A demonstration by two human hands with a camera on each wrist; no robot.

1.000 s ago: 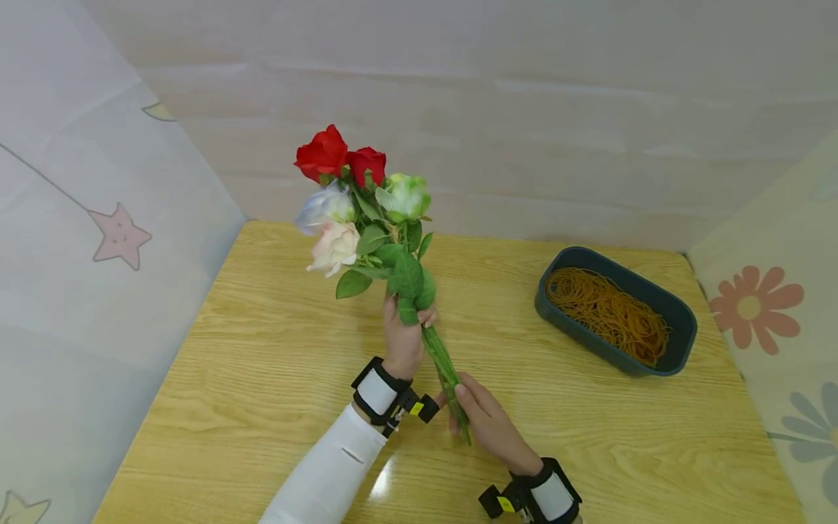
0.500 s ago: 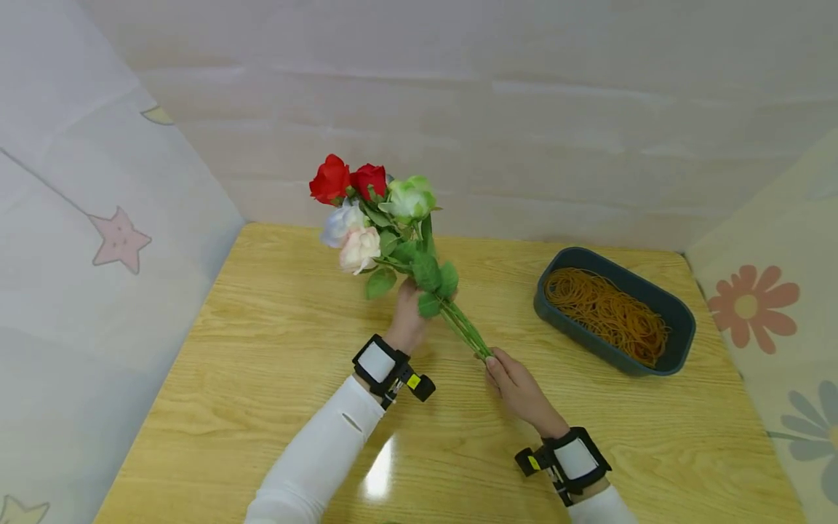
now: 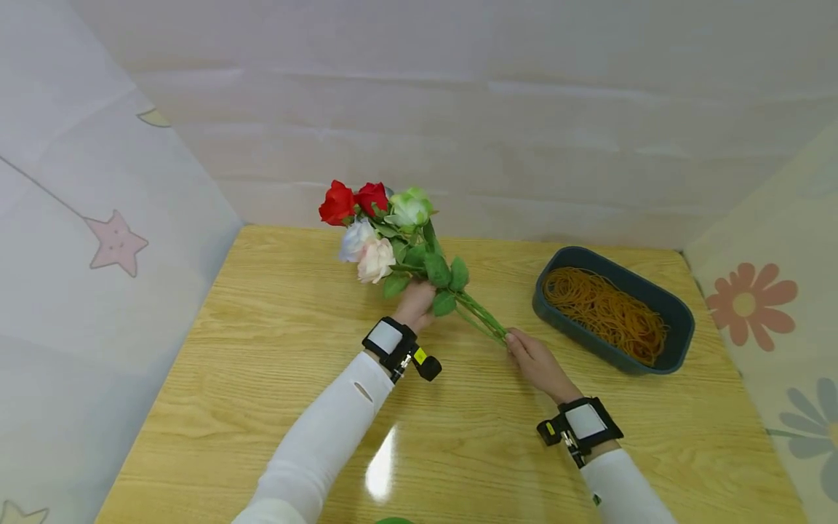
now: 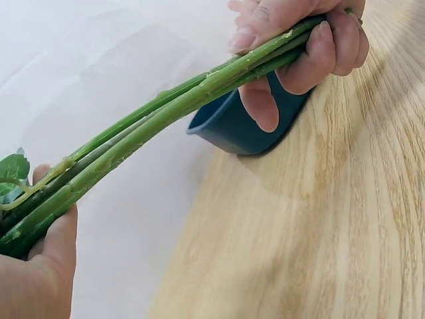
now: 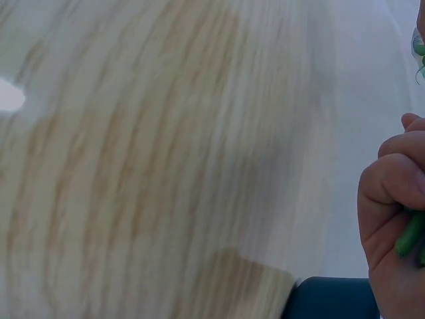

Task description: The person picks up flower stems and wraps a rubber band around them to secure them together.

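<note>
Holding a bunch of roses (image 3: 393, 233) above the table (image 3: 275, 378), the left hand (image 3: 419, 302) wraps its fingers round the stems just under the leaves, while the right hand (image 3: 533, 356) has its fingers (image 4: 319, 46) curled round the cut ends of the stems (image 4: 172, 109).

The bunch looks light and top-heavy, with the blooms and leaves massed at one end. Its stems look fairly stiff and smooth, probably a little slippery, and as several loose stems they can likely fan apart unless gripped as one. Petals and leaves look soft and easily crushed, so the bare stems are the sensible place to take hold, as both hands do now.

Its long axis runs slantwise, low over the table: the blooms point away and to the left, the cut ends toward the right, near the tray (image 3: 674, 342) of rubber bands (image 3: 605, 309).
</note>
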